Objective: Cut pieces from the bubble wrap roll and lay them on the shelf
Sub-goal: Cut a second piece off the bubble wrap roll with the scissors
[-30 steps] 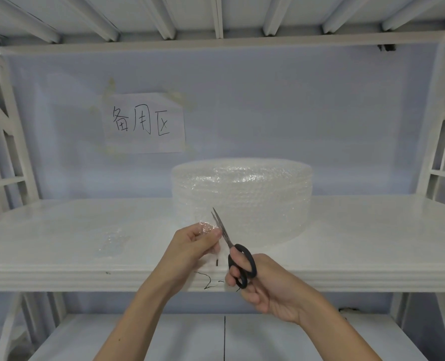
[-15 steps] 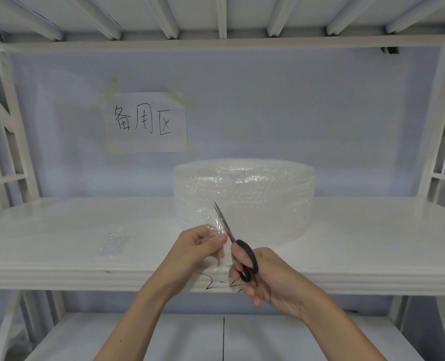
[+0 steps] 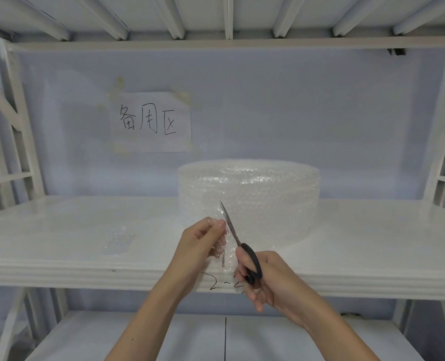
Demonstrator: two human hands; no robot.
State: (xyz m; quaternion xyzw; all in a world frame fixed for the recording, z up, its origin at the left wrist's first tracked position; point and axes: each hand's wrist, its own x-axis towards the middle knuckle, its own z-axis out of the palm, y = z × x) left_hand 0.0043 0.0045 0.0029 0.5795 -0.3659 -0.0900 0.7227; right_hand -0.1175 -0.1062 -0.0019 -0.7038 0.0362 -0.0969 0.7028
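A wide, clear bubble wrap roll [image 3: 252, 201] stands on its end on the white shelf [image 3: 60, 230], right of centre. My left hand [image 3: 198, 243] pinches the loose end of the wrap [image 3: 222, 246] in front of the roll. My right hand [image 3: 270, 280] grips black-handled scissors [image 3: 238, 243], blades pointing up and left, set against the strip beside my left fingers. A small cut piece of bubble wrap [image 3: 118, 241] lies flat on the shelf to the left.
A paper sign [image 3: 151, 122] with handwriting is taped to the pale back wall. White uprights frame the shelf at both sides [image 3: 21, 142]. A lower shelf [image 3: 164, 340] shows beneath. "2-2" is written on the shelf's front lip [image 3: 216, 284].
The scissors' blades have closed further and slid up along the strip. My left hand keeps its pinch on the wrap, almost in the same place.
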